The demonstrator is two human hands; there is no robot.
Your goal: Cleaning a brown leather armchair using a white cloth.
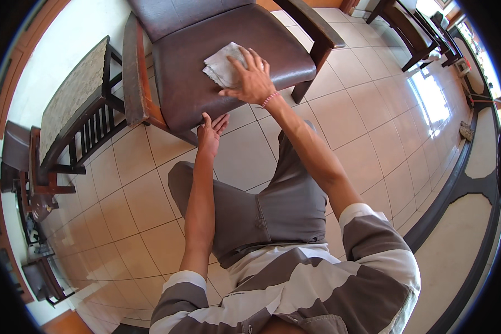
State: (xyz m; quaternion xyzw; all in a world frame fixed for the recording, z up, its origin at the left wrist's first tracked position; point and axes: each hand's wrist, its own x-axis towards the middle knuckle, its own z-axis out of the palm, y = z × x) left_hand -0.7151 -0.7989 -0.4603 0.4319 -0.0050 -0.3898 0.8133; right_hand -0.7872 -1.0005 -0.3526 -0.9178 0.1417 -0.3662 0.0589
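Observation:
A brown leather-covered armchair seat [183, 72] with wooden arms stands in front of me. On it lies a folded white cloth [221, 65], partly covered by my right hand [253, 77], which holds it against the leather with bent, slightly spread fingers. My left hand [211, 133] is lower, at the seat's front edge. Its thumb is at the edge and its fingers are stretched out, holding nothing; how firmly it touches the chair I cannot tell. A red and white bracelet [271, 99] circles my right wrist.
At the left stands a dark wooden side table [72, 94] with a stone-like top, close to the chair's worn wooden arm [134, 72]. Another chair [403, 33] is at the far right. Beige floor tiles [367, 122] surround my knees. A low dark-edged panel [456, 239] runs along the right.

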